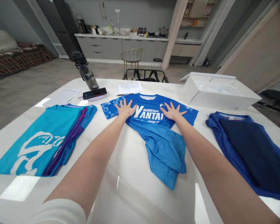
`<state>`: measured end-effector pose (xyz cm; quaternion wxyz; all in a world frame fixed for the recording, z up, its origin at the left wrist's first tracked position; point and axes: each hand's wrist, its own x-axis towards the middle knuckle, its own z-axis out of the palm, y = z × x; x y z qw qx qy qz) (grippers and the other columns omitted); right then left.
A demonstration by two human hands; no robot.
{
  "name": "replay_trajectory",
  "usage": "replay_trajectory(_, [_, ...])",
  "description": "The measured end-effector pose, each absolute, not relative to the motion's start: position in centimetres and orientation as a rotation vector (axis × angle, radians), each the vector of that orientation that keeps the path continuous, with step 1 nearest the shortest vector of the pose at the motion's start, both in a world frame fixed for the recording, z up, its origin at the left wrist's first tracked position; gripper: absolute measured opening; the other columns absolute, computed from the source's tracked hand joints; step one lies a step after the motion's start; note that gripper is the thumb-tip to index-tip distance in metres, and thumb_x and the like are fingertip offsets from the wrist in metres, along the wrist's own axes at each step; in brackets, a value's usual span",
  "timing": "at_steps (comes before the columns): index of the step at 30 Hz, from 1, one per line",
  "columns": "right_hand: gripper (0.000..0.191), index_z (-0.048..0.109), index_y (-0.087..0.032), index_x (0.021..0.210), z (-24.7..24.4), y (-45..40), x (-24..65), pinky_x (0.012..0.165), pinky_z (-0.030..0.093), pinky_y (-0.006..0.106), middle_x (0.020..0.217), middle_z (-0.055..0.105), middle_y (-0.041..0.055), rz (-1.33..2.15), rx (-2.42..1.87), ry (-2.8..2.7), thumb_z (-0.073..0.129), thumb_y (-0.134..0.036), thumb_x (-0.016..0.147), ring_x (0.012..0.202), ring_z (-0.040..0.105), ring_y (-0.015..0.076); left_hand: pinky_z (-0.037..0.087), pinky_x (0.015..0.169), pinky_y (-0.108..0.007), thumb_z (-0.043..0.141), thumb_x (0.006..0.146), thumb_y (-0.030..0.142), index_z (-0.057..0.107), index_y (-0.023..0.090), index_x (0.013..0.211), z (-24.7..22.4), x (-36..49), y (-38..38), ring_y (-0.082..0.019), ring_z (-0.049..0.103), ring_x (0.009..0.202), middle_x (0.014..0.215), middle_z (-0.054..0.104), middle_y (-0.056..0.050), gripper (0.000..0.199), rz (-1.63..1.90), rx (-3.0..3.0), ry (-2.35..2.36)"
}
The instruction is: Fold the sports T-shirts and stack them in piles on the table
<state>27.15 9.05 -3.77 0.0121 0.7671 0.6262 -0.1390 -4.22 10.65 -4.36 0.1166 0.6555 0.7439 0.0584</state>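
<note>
Two hands, your left hand (126, 109) and your right hand (174, 112), are pressing palm-down on a blue running shirt (149, 109), lying well apart with fingers spread and gripping nothing. The shirt is lying at the middle of the white desk (130, 193), its "MARATHON YANTAI" print facing up between your hands. Its shoulders and sleeves are spreading fairly flat beneath your palms, while its lower body (164, 152) is trailing toward you in loose, rumpled folds, so the upper half is looking smoothed and the lower half is not. To your left, a stack of turquoise and purple shirts (37, 146) is lying flat on the desk; to your right, a royal-blue shirt with a navy panel (245, 146) is lying flat too. Beyond your hands, a smartphone (94, 93), a printed sheet of paper (130, 88), a pen (124, 94) and a dark-capped bottle (87, 74) are standing or lying near the far edge, and an open white box (220, 96) is sitting at the far right.
</note>
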Motion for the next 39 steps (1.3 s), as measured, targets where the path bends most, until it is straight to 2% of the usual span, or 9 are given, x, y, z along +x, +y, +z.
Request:
replay_trajectory(3, [0.085,0.016,-0.048,0.166,-3.6,9.5,27.5,0.109,0.005,0.089,0.177,0.002,-0.0055,-0.43,2.356,1.988,0.017,-0.087,0.09,0.156,-0.003,0.052,-0.003,0.12,-0.077,0.026,0.096,0.076,0.032,0.04,0.163,-4.3,-4.6,10.8,-0.041,0.006,0.161,0.175,0.016,-0.003,0.077,0.206,1.956,2.147])
replay_trajectory(5, [0.085,0.019,-0.047,0.166,-3.5,9.3,27.6,0.109,0.005,0.089,0.176,0.005,-0.0044,-0.404,2.372,2.011,0.017,-0.087,0.091,0.157,0.0,0.0518,0.003,0.122,-0.075,0.027,0.1,0.069,0.035,0.034,0.163,-4.0,-4.8,10.3,-0.039,0.011,0.161,0.175,0.019,-0.007,0.073,0.306,1.995,2.129])
replay_trajectory(10, [0.076,0.031,-0.036,0.165,-3.1,7.6,26.7,0.113,0.004,0.085,0.173,0.025,0.0054,-0.117,2.449,2.191,0.017,-0.074,0.101,0.157,0.013,0.0447,0.015,0.128,-0.06,0.034,0.106,0.042,0.053,0.024,0.152,-3.1,-3.6,7.2,-0.027,0.033,0.155,0.164,0.043,-0.011,0.053,0.508,2.379,1.829])
replay_trajectory(14, [0.065,0.045,-0.032,0.158,-3.2,4.5,24.6,0.116,0.012,0.082,0.17,0.032,0.0084,-0.043,2.203,2.478,0.03,-0.065,0.105,0.155,0.024,0.0394,0.024,0.127,-0.055,0.037,0.108,0.046,0.05,0.026,0.153,-2.7,-1.0,3.7,-0.025,0.034,0.155,0.165,0.043,-0.009,0.051,0.335,2.547,1.417])
replay_trajectory(18, [0.056,0.055,-0.031,0.151,-3.7,0.0,22.7,0.115,0.023,0.078,0.166,0.04,0.0096,-0.196,1.995,2.659,0.038,-0.059,0.106,0.151,0.034,0.037,0.02,0.127,-0.06,0.037,0.108,0.05,0.052,0.029,0.15,-3.0,0.6,0.3,-0.025,0.033,0.155,0.165,0.042,-0.009,0.049,0.233,2.568,1.258])
replay_trajectory(22, [0.047,0.065,-0.027,0.14,-3.4,-4.5,22.9,0.116,0.029,0.071,0.158,0.05,0.0123,-0.214,1.98,2.733,0.042,-0.051,0.106,0.144,0.044,0.0355,0.015,0.127,-0.06,0.046,0.105,0.037,0.063,0.027,0.137,-3.1,0.9,-2.4,-0.025,0.04,0.151,0.159,0.049,-0.009,0.038,0.306,2.566,1.239])
replay_trajectory(28, [0.059,0.067,-0.024,0.134,-1.9,-9.1,26.0,0.107,0.041,0.058,0.138,0.063,0.0151,-0.141,2.228,2.501,0.06,-0.065,0.093,0.126,0.056,0.0354,0.027,0.124,-0.05,0.045,0.1,0.019,0.067,0.023,0.127,-2.5,1.7,-5.5,-0.024,0.057,0.133,0.139,0.067,-0.008,0.035,0.428,2.478,1.295])
replay_trajectory(34, [0.029,0.072,-0.021,0.114,-0.9,-12.3,27.1,0.093,0.047,0.043,0.121,0.07,0.0135,-0.157,2.266,2.325,0.058,-0.042,0.098,0.116,0.059,0.0318,0.023,0.125,-0.054,0.044,0.104,0.028,0.061,0.027,0.137,-2.0,2.9,-8.3,-0.025,0.054,0.137,0.144,0.064,-0.007,0.038,0.496,2.408,1.365])
replay_trajectory(39, [0.028,0.071,-0.02,0.113,0.6,-15.3,25.3,0.095,0.045,0.042,0.11,0.076,0.0121,-0.136,2.211,2.511,0.056,-0.04,0.1,0.108,0.065,0.0302,0.014,0.128,-0.059,0.048,0.099,0.023,0.048,0.029,0.152,-0.6,3.8,-11.1,-0.025,0.044,0.146,0.156,0.053,-0.007,0.054,0.531,2.493,1.204])
